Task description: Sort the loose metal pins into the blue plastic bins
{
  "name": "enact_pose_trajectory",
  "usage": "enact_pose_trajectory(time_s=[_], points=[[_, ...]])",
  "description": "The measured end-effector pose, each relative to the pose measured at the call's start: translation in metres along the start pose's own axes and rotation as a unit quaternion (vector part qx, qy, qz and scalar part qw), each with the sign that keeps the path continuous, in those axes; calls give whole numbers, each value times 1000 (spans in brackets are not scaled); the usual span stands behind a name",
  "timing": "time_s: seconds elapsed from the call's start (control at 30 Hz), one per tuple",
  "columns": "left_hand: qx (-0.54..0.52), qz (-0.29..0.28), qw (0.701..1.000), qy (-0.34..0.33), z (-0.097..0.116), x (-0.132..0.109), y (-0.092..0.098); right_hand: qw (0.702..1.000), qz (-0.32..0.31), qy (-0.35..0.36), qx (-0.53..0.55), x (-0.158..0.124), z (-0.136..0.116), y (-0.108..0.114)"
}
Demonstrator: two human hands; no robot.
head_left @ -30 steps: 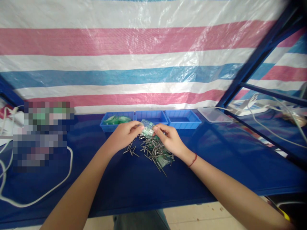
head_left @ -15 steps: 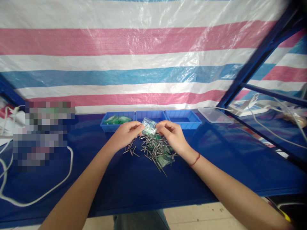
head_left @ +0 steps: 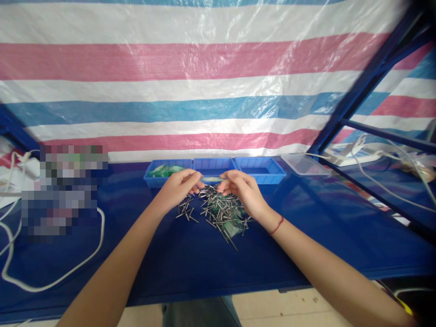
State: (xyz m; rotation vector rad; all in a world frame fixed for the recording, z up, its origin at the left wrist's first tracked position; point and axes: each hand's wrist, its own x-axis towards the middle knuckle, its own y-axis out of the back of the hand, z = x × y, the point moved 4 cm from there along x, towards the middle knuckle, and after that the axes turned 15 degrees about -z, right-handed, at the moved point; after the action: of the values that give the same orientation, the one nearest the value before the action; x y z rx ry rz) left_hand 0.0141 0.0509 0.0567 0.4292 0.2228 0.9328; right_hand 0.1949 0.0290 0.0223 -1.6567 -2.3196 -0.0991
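Between my two hands a small clear plastic bag [head_left: 211,179] is stretched, seen nearly edge-on. My left hand [head_left: 182,186] pinches its left end and my right hand [head_left: 240,187] pinches the right end. What is inside the bag is hard to make out at this angle. Right below lies a heap of thin metal rivets or pins [head_left: 220,204], with some green-tinted bags mixed in. One such small bag [head_left: 232,228] shows at the heap's near side. A few loose metal pieces [head_left: 185,210] lie left of the heap.
Three joined blue bins [head_left: 214,162] stand behind my hands; green packets [head_left: 165,170] lie in the left one. To their right is a clear plastic lid or tray [head_left: 304,164]. A white cable [head_left: 101,231] curves over the blue table [head_left: 204,272] at left, beside a blurred-out area.
The bag has tipped from facing me to nearly edge-on. Both hands have turned with it and still hold its ends. The heap looks the same.
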Motion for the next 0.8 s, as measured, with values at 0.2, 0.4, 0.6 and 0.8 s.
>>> enact_pose_trajectory(time_s=[0.2,0.4,0.6,0.8], points=[[4,9,999,-33,-5,2,-4,998,8,38,-47,-1,-5,-2],[10,-5,999,-33,-5,2,-7,996,18,52,-75,0,-7,0],[36,-5,999,-37,-5,3,-7,993,17,60,-97,0,-5,1],[77,28,995,-59,-7,4,1,993,17,52,-105,-1,-8,0]])
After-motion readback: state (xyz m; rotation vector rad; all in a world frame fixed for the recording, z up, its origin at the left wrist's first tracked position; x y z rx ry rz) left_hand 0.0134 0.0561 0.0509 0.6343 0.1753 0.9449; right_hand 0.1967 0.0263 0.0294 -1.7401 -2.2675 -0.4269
